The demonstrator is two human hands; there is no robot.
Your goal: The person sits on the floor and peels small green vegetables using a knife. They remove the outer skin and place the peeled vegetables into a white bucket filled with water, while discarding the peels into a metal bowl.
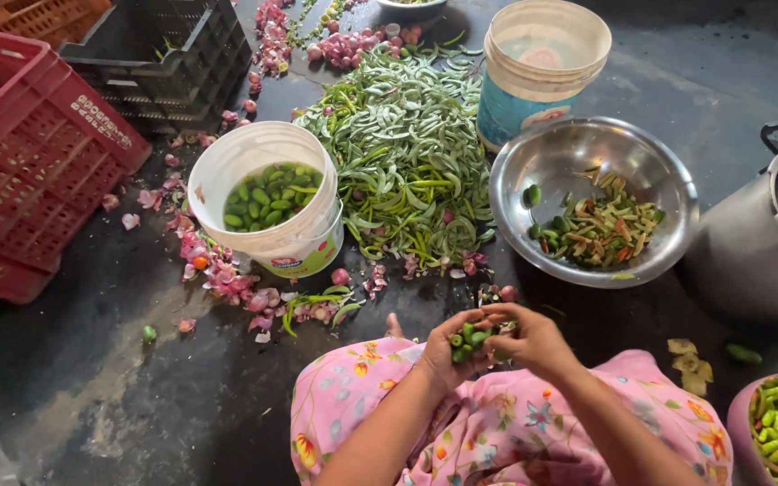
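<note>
We sit on a dark, wet floor point(92, 378) strewn with pink peelings point(218, 270). Our left hand point(447, 346) cups green pods point(468, 339); our right hand point(533, 337) pinches one. Beyond lie a bean heap point(402, 153), white bucket point(267, 148) and steel bowl point(659, 180).

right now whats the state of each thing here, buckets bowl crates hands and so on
left hand: cupped, holding small green pieces
right hand: fingers closed at the green pieces
white bucket: upright, part full of green pieces in water
steel bowl: upright, scraps in the bottom
blue and white bucket: upright, contents not visible
pile of green pods: loose heap on the floor
red crate: tilted
black crate: looks empty
</note>
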